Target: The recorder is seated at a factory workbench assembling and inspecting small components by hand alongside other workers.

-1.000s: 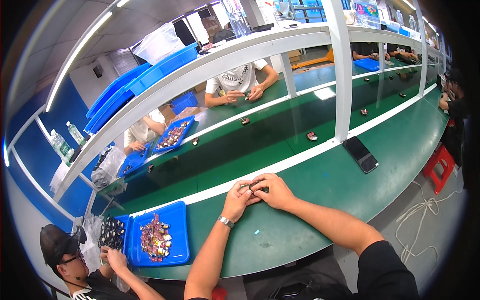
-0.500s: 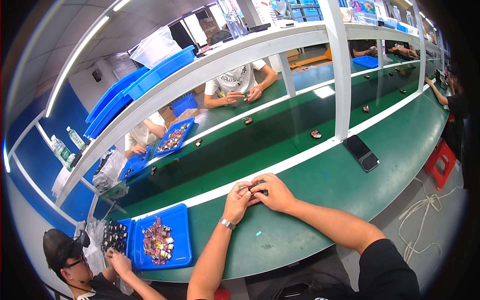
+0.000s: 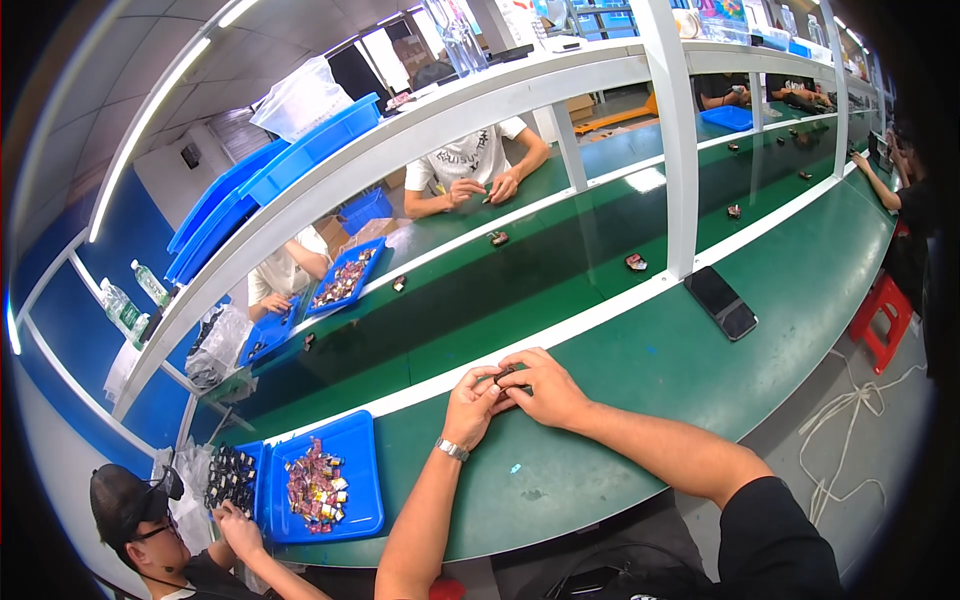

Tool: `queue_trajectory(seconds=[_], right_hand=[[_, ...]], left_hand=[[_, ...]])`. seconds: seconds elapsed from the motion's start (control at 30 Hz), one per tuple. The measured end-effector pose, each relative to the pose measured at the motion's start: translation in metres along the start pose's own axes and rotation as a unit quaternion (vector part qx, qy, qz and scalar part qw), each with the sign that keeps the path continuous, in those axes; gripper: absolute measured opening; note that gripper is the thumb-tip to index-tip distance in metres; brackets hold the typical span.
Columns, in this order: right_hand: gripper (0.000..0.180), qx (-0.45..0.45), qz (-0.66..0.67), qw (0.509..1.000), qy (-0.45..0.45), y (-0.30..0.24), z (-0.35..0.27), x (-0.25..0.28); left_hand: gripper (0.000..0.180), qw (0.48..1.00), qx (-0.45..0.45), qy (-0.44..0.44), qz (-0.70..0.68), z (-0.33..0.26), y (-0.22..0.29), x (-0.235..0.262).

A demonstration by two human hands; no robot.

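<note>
You grasp a small dark part point(image 3: 506, 377) between your left hand point(image 3: 471, 406) and right hand point(image 3: 550, 392), mostly covered where they meet, just below frame centre, over the green tabletop point(image 3: 610, 450).

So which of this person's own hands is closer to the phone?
Right: the right hand is below and left of the black phone in the picture; the left hand is farther left.

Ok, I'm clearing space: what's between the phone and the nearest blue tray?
Head view: the left hand and right hand, holding a small dark part; green table shows on either side.
</note>
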State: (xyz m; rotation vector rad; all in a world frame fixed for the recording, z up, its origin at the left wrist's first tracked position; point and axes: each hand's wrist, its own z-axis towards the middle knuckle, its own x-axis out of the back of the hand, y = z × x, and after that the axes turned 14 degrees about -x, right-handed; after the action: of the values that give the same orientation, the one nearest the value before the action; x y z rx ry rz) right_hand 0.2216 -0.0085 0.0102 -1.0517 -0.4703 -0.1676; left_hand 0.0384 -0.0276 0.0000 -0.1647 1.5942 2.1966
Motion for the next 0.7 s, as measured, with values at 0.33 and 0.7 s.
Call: queue_trajectory(seconds=[0.33, 0.7], right_hand=[[0.014, 0.014, -0.027, 0.999, 0.017, 0.0004, 0.0005, -0.0008], [0.015, 0.006, -0.010, 1.000, 0.012, 0.0015, -0.0004, -0.0011]], left_hand=[[0.027, 1.000, 0.012, 0.013, 0.008, 0.0005, 0.0023, -0.0020], [0.028, 1.000, 0.011, 0.022, 0.003, -0.0009, 0.0008, -0.0008]])
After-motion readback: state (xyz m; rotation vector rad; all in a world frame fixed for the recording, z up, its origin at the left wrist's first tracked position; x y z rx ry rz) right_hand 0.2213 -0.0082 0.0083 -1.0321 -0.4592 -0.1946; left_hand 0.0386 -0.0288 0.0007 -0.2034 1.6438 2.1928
